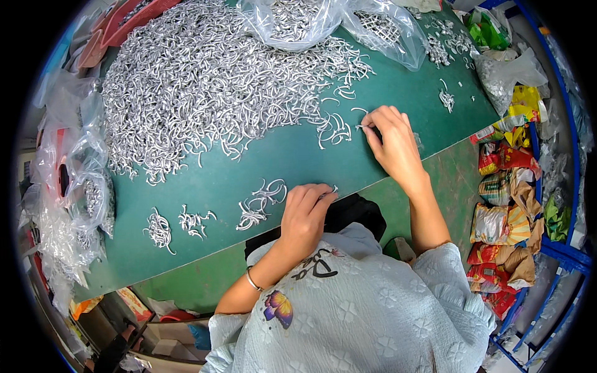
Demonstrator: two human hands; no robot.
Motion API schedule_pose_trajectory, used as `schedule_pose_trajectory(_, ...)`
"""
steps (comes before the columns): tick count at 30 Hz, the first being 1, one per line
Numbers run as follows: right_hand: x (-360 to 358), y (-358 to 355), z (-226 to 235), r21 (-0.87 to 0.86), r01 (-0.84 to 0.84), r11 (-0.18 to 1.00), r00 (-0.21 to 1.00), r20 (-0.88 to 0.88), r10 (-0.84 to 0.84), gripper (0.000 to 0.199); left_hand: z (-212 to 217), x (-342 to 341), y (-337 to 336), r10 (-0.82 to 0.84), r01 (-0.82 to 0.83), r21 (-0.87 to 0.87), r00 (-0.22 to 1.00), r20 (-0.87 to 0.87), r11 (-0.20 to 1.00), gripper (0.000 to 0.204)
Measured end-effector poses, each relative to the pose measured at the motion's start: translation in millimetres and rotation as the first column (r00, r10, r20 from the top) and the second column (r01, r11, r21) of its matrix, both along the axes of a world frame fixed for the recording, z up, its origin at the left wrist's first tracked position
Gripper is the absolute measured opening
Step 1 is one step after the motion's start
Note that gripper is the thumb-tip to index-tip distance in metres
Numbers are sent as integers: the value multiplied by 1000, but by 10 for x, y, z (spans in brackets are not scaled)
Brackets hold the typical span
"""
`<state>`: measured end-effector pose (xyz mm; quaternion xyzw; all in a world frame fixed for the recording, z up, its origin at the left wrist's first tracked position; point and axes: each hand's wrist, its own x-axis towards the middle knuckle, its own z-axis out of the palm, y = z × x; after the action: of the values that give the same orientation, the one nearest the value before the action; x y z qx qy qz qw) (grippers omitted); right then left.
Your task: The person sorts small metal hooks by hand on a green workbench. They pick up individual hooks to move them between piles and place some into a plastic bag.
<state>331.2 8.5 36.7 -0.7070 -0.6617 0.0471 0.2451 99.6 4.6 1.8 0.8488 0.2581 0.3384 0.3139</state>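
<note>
My right hand [394, 144] pinches a small curved silver piece [359, 127] between thumb and fingers above the green table. Beside its fingertips lies a loose group of similar curved silver pieces [334, 130]. Nearer to me, my left hand [305, 214] is closed at the table's front edge, and a bit of silver metal [335, 189] shows at its fingertips; the rest of what it holds is hidden. Just left of that hand sits a small cluster of curved pieces [261, 204]. Two more small clusters [159, 230] lie farther left.
A large heap of curved silver pieces [205, 81] covers the table's [199, 174] far left. Clear plastic bags of metal parts [385, 31] stand at the back. More plastic bags [74, 180] hang at the left edge. A blue rack [563, 252] with colourful packages stands at the right.
</note>
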Motion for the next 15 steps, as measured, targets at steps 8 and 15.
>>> schedule_pose_trajectory(8, -253, -143, 79, 29, -113, 993, 993, 34, 112, 7, -8, 12, -4, 26, -26, -28, 1000, 9, 999, 34)
schedule_pose_trajectory(15, -264, -166, 42, 1, -146, 989, 957, -252, 142, 10, 1, 57, 7, 79, -79, -32, 997, -1, 996, 40)
